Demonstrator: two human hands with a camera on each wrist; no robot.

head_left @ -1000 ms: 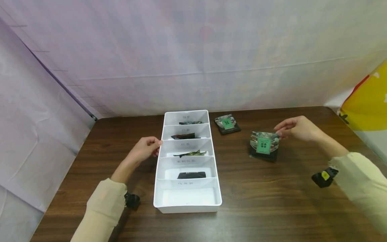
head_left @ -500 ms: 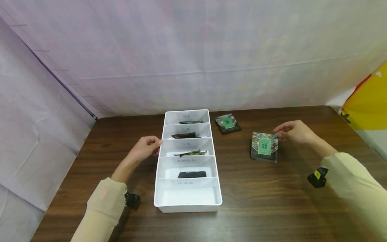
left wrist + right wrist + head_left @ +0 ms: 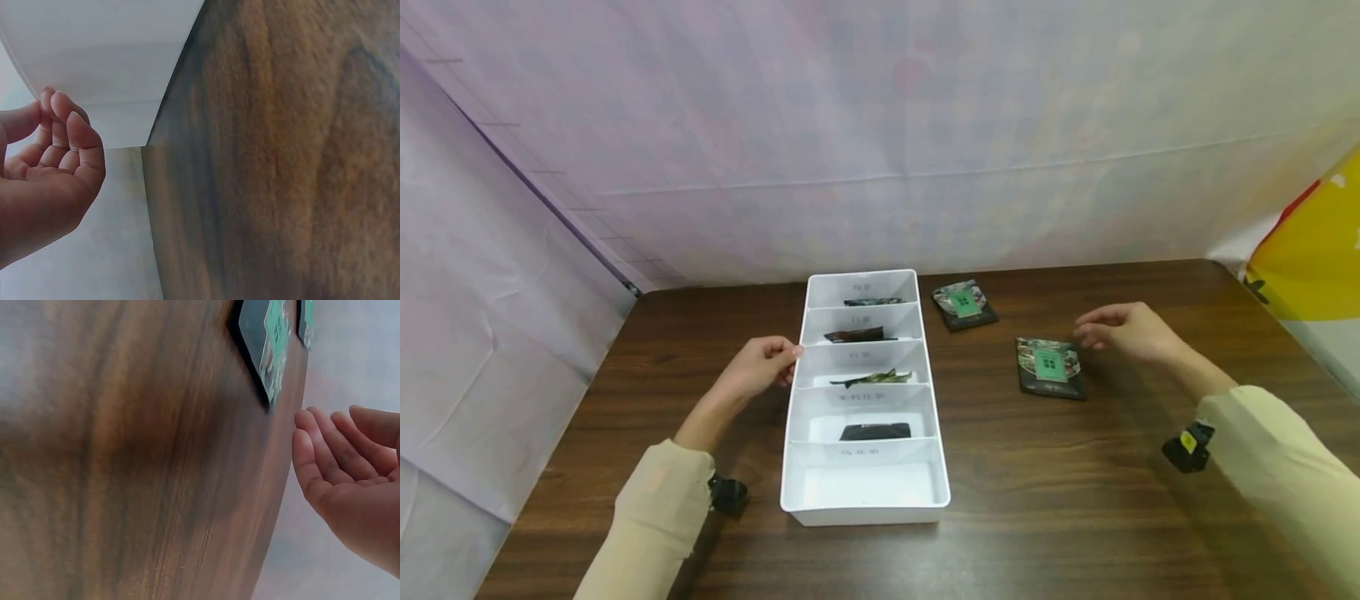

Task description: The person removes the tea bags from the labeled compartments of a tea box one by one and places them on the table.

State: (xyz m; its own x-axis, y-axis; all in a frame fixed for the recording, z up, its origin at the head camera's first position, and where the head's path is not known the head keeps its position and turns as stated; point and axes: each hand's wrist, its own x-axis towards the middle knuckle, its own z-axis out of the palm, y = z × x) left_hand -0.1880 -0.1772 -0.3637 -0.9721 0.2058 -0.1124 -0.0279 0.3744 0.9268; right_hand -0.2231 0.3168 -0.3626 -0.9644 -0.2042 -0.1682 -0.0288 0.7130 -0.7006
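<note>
My left hand (image 3: 758,367) pinches the left rim of a white divided box (image 3: 865,517) between thumb and fingers; the left wrist view shows the same hold. To the right of the box a dark tea sachet (image 3: 1049,368) with a green label lies flat on the table. My right hand (image 3: 1131,332) hovers just beyond its upper right corner, with loosely bent fingers and nothing in them. In the right wrist view a gap separates the fingertips (image 3: 301,439) from the sachet. A second sachet (image 3: 964,303) with a green label lies behind, close to the box.
Single packets lie in several box compartments: a dark one (image 3: 875,432), a green one (image 3: 880,379), a reddish-brown one (image 3: 854,335) and another at the back (image 3: 874,302). A pale cloth (image 3: 910,150) hangs behind the wooden table (image 3: 1045,517).
The near sachet, tilted up at my right fingertips a second ago, now lies flat on the table. My right hand has let go of it. The left hand has stayed on the box.
</note>
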